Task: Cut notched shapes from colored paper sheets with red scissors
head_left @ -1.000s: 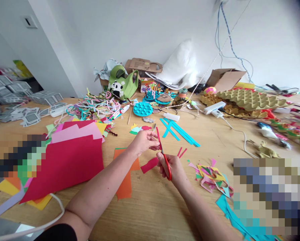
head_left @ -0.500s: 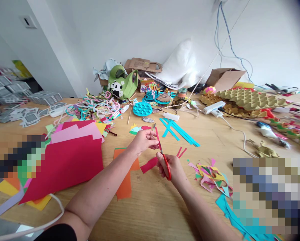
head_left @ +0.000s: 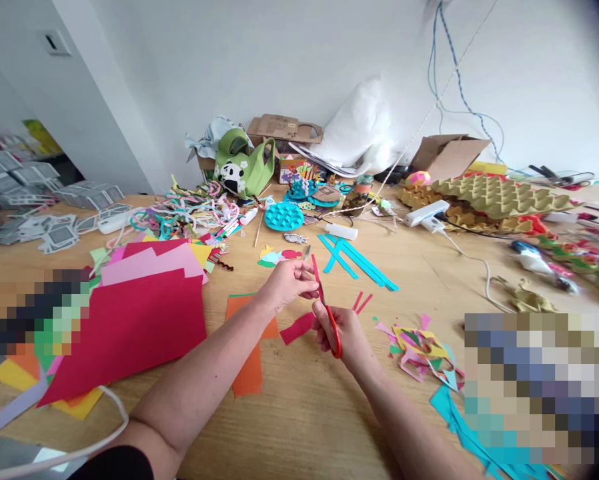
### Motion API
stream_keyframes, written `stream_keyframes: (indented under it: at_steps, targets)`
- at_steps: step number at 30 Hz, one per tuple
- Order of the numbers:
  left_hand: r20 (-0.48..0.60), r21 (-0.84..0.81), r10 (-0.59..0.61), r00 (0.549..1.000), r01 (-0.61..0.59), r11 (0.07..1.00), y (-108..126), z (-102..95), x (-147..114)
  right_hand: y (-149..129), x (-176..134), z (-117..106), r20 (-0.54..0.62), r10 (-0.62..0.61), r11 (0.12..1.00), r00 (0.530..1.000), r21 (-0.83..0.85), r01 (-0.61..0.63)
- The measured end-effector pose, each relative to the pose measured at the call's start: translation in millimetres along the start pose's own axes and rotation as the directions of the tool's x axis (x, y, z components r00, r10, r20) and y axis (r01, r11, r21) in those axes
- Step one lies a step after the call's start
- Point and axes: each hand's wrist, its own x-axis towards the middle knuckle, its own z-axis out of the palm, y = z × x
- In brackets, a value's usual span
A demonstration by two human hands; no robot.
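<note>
My left hand (head_left: pixel 293 283) pinches a narrow red paper strip (head_left: pixel 315 265) that stands upright above its fingertips. In my right hand (head_left: pixel 343 337) are red-handled scissors (head_left: pixel 335 337), their blades pointing up to the strip beside my left fingers. Whether the blades are apart I cannot make out. Under my hands lies a larger red paper piece (head_left: pixel 298 328), partly hidden. Two thin red strips (head_left: pixel 362 303) rest on the table right of the scissors. Orange paper (head_left: pixel 247 368) lies below my left wrist, and small fish-like paper cutouts (head_left: pixel 274 257) are behind my left hand.
Red sheets (head_left: pixel 139 320) pile up at the left. Blue paper strips (head_left: pixel 364 263) lie beyond my hands, with colourful scraps (head_left: pixel 419 350) to the right. Behind are pipe cleaners (head_left: pixel 189 210), a green panda bag (head_left: pixel 244 167) and egg trays (head_left: pixel 504 193). A white cable (head_left: pixel 122 427) crosses the lower left.
Both hands hold nearly the same place, with the strip and scissors still together. The strip leans very slightly differently; nothing has been let go.
</note>
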Motion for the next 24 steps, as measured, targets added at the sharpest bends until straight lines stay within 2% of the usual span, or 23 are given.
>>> stream_keyframes:
  at_steps: [14, 24]
  targets:
    - [-0.049, -0.003, 0.000, 0.999, -0.001, 1.000, 2.6, -0.2, -0.3, -2.0, -0.7, -0.1, -0.004, 0.028, 1.000, 1.000, -0.010, -0.028]
    - [-0.017, 0.005, 0.000, 1.000, 0.000, 1.000, 0.9, 0.3, 0.0, 3.4, 0.8, -0.7, 0.017, -0.013, 1.000, 1.000, -0.016, 0.013]
